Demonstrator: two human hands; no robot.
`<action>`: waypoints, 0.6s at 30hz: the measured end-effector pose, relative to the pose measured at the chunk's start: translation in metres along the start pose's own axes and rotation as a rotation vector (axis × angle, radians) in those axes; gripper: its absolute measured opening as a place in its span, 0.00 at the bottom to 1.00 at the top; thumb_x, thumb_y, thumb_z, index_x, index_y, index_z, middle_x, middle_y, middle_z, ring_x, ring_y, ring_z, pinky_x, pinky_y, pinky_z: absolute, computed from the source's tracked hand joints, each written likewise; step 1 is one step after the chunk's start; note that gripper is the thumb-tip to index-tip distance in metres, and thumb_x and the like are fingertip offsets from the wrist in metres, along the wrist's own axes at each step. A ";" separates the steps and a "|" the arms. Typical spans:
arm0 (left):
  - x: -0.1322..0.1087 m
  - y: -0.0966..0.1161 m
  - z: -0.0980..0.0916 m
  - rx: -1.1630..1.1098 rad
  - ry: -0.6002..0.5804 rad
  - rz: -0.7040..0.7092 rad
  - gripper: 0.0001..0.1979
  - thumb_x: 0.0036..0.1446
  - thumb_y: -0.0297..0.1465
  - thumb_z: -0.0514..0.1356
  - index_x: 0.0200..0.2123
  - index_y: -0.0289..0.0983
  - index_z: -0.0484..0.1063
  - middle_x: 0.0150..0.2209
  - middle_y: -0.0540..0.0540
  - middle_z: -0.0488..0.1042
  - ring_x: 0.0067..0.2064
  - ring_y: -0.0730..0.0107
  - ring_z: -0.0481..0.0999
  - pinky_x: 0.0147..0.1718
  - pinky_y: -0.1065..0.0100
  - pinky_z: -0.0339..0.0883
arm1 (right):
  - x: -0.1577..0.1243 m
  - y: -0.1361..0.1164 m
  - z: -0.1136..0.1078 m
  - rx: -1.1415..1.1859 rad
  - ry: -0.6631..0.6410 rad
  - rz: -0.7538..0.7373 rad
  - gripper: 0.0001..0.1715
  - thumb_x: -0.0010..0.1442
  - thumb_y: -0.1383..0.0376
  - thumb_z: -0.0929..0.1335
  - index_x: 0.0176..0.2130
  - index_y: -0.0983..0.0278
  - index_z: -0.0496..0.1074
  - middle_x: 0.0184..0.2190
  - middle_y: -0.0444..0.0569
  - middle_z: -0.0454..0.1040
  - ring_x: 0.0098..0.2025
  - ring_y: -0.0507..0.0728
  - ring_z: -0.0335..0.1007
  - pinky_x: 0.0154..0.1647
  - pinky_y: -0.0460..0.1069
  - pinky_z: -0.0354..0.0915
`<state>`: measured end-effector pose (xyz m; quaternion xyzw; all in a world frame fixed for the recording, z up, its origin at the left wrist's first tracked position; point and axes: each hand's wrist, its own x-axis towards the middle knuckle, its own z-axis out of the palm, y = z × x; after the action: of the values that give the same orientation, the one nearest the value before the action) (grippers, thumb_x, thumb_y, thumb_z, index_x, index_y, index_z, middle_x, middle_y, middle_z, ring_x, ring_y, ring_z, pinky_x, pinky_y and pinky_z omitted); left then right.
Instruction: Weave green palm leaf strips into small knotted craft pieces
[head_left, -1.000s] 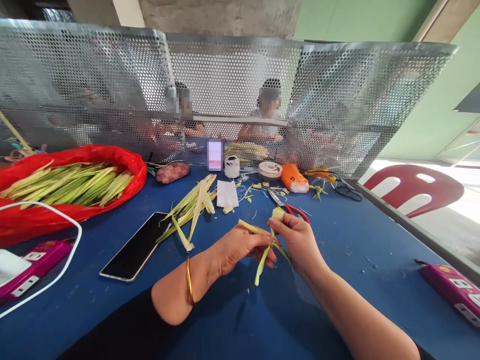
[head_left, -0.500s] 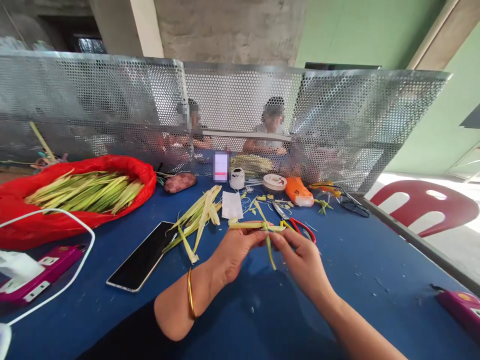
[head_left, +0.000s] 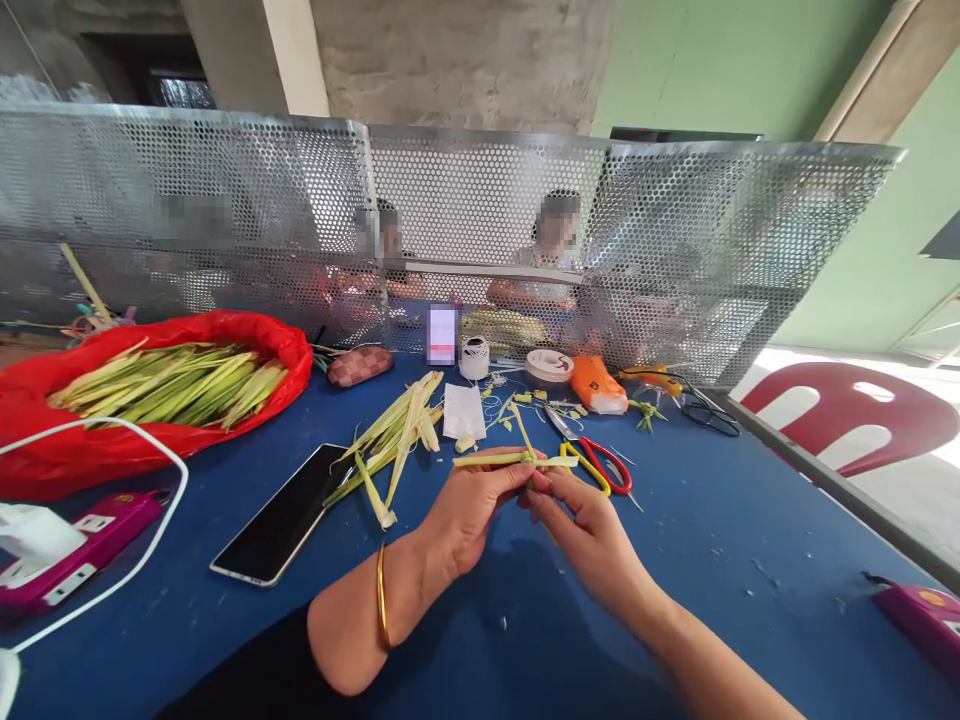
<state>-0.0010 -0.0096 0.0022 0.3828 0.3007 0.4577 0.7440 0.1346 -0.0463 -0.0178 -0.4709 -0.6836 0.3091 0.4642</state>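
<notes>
Two hands at work: left hand (head_left: 471, 508) grips crossed husk strips (head_left: 529, 458) between thumb and fingers, right hand (head_left: 594, 518) pinches just below the crossing, scissors (head_left: 564, 424) just past right hand; best keep crossing pinned, draw ends snug without tearing.

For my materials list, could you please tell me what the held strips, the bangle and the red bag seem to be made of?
Held strips: plant leaf, perhaps corn husk, matte, from their yellow-green colour.
Bangle: probably polished metal, given its golden gleam.
Red bag: likely thin, glossy plastic, from its shiny, crinkled folds.
</notes>
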 end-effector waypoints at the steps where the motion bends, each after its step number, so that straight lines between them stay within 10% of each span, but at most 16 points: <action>1: 0.000 0.000 0.000 -0.008 0.010 -0.006 0.13 0.39 0.30 0.72 0.30 0.31 0.79 0.27 0.45 0.76 0.31 0.69 0.73 0.31 0.69 0.64 | 0.000 0.000 0.000 -0.012 -0.003 -0.006 0.14 0.65 0.60 0.62 0.29 0.63 0.66 0.30 0.47 0.68 0.33 0.54 0.64 0.34 0.47 0.62; 7: 0.002 0.001 -0.003 -0.033 0.032 -0.085 0.12 0.41 0.28 0.70 0.32 0.32 0.78 0.26 0.47 0.75 0.30 0.72 0.73 0.33 0.71 0.66 | -0.003 -0.003 -0.001 -0.223 0.009 -0.104 0.17 0.66 0.61 0.61 0.26 0.62 0.64 0.26 0.45 0.68 0.29 0.53 0.64 0.30 0.46 0.60; 13: 0.003 0.010 -0.007 0.013 -0.013 -0.123 0.11 0.45 0.27 0.66 0.35 0.33 0.78 0.25 0.48 0.73 0.30 0.73 0.73 0.40 0.67 0.68 | -0.003 0.001 -0.015 -0.553 0.340 -0.193 0.11 0.65 0.59 0.64 0.33 0.61 0.68 0.29 0.47 0.71 0.30 0.54 0.66 0.30 0.47 0.58; 18: 0.001 0.009 -0.005 0.111 -0.062 -0.108 0.12 0.41 0.27 0.67 0.33 0.34 0.76 0.26 0.50 0.71 0.28 0.76 0.68 0.29 0.71 0.65 | 0.007 0.008 -0.018 -0.459 0.175 -0.088 0.08 0.63 0.59 0.66 0.37 0.60 0.71 0.34 0.47 0.76 0.37 0.57 0.70 0.36 0.49 0.61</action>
<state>-0.0086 -0.0049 0.0076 0.4206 0.3225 0.3876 0.7543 0.1529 -0.0373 -0.0152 -0.5588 -0.7128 0.0831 0.4155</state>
